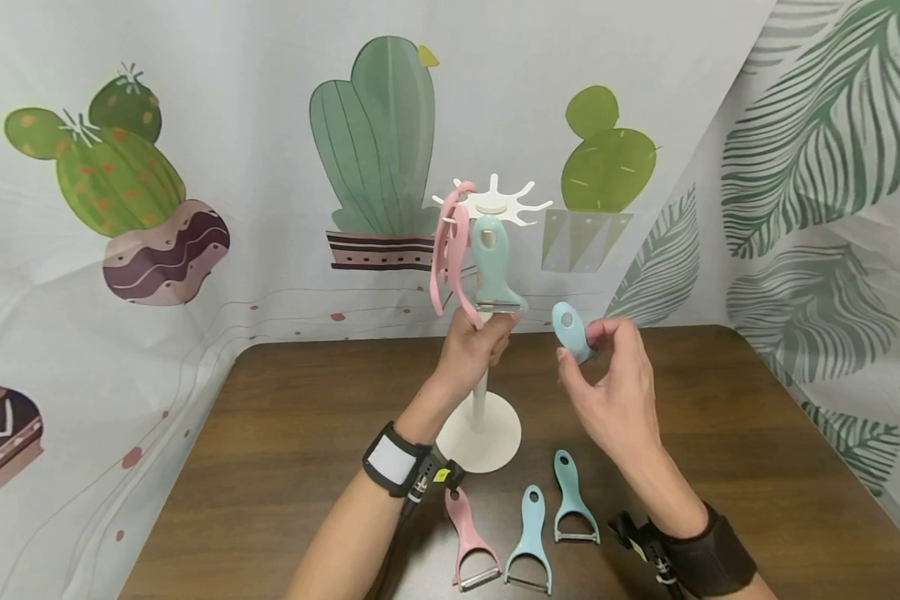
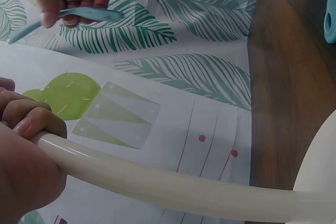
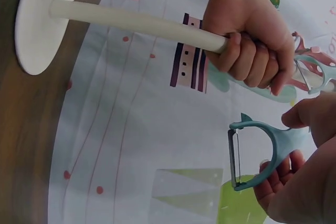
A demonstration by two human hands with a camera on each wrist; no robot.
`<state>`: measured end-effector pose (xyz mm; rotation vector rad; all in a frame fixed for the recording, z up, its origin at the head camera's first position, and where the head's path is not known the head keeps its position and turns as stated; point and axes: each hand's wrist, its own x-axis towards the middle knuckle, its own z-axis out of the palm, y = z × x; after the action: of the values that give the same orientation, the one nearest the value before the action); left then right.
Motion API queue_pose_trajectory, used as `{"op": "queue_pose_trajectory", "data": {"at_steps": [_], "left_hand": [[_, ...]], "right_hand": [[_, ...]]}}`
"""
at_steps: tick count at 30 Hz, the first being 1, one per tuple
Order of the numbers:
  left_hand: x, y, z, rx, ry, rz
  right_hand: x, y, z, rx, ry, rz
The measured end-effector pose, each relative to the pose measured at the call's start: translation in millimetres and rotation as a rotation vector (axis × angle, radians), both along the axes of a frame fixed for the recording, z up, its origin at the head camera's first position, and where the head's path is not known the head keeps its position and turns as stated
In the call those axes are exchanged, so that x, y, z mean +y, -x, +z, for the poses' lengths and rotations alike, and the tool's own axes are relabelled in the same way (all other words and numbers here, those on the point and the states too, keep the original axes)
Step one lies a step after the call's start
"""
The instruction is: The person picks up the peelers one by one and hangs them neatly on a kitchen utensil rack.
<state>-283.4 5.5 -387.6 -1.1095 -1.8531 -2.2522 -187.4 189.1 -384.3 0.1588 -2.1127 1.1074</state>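
In the head view my left hand point(image 1: 474, 357) grips the pole of a white stand point(image 1: 480, 408), just under its spiky hook top point(image 1: 493, 202). The stand is lifted or tilted only as far as the frames let me tell; its round base point(image 1: 498, 446) is over the table. Pink peelers point(image 1: 459, 250) and a mint-green peeler point(image 1: 492, 262) hang from the hooks. To the right of them, my right hand point(image 1: 618, 392) holds a light blue peeler point(image 1: 568, 327) between thumb and fingers, apart from the stand. Its blade end point(image 3: 234, 153) shows in the right wrist view.
On the brown wooden table point(image 1: 307, 433), in front of the base, lie a pink peeler point(image 1: 462, 523), a light blue peeler point(image 1: 532, 521) and a teal peeler point(image 1: 567, 483). Behind the table hangs a white cloth point(image 1: 270, 208) printed with cacti and leaves.
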Motion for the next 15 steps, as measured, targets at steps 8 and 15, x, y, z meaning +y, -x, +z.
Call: {"op": "queue_pose_trajectory", "data": {"at_steps": [8,15], "left_hand": [[0.5,0.3,-0.4,0.007,0.000,0.010],[0.6,-0.5,-0.6,0.007,-0.005,0.017]], "right_hand": [[-10.4,6.6,12.6,0.157,0.041,0.047],[-16.8,12.6,26.8,0.234,0.064,0.055]]}}
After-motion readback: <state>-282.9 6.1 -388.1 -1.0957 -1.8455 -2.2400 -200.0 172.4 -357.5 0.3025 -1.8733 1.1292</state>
